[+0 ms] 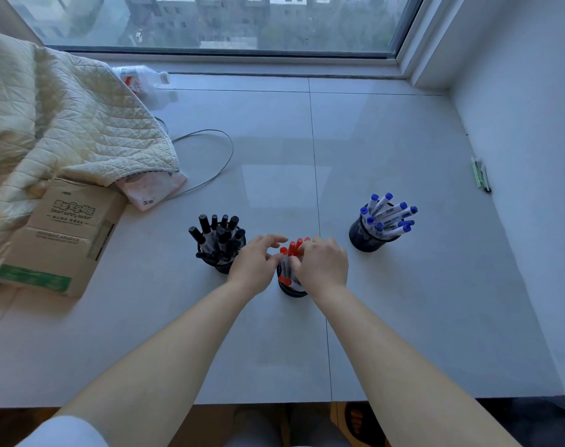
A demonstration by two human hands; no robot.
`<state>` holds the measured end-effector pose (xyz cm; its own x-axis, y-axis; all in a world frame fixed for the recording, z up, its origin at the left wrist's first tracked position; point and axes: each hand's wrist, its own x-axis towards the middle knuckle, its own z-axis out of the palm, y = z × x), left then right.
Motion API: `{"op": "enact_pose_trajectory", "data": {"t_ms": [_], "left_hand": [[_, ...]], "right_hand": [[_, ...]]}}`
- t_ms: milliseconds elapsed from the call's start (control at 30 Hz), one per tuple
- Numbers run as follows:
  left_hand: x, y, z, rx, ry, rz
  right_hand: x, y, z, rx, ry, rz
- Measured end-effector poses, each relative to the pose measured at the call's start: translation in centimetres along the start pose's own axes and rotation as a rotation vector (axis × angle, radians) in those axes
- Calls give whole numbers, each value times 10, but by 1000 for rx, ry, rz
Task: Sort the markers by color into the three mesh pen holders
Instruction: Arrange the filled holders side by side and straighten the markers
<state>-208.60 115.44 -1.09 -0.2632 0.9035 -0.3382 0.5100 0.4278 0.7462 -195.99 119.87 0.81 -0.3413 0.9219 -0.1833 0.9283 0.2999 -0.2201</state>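
Three black mesh pen holders stand on the grey sill. The left holder (pixel 224 267) is full of black markers (pixel 218 233). The middle holder (pixel 292 290) carries red-capped markers (pixel 292 248). The right holder (pixel 365 238) has blue-capped markers (pixel 387 214). Both hands are at the middle holder. My left hand (pixel 257 264) touches the red markers from the left, fingers loosely spread. My right hand (pixel 323 264) covers them from the right, its fingers curled round the red markers. The holder's right side is hidden by that hand.
A cardboard box (pixel 61 240) and a quilted cream blanket (pixel 58 124) lie at the left. A plastic bottle (pixel 142 80) lies near the window, with a grey cable (pixel 223 162) looping beside it. Pens (pixel 481 174) lie by the right wall. The sill's front edge (pixel 307 402) is close.
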Motion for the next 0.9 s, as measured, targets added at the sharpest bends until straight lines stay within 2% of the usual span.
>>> {"op": "enact_pose_trajectory", "data": {"t_ms": [133, 333, 467, 733, 900], "left_hand": [[5, 3, 0, 185, -25, 75], [7, 8, 2, 331, -59, 110], [1, 6, 5, 352, -72, 84], [-20, 15, -14, 285, 136, 164], [-37, 26, -33, 240, 299, 164]], "right_hand": [[-6, 8, -5, 113, 38, 46], [-13, 22, -17, 589, 56, 242], [-17, 28, -24, 789, 95, 319], [-26, 41, -41, 1002, 237, 444], [-34, 45, -45, 1039, 193, 513]]}}
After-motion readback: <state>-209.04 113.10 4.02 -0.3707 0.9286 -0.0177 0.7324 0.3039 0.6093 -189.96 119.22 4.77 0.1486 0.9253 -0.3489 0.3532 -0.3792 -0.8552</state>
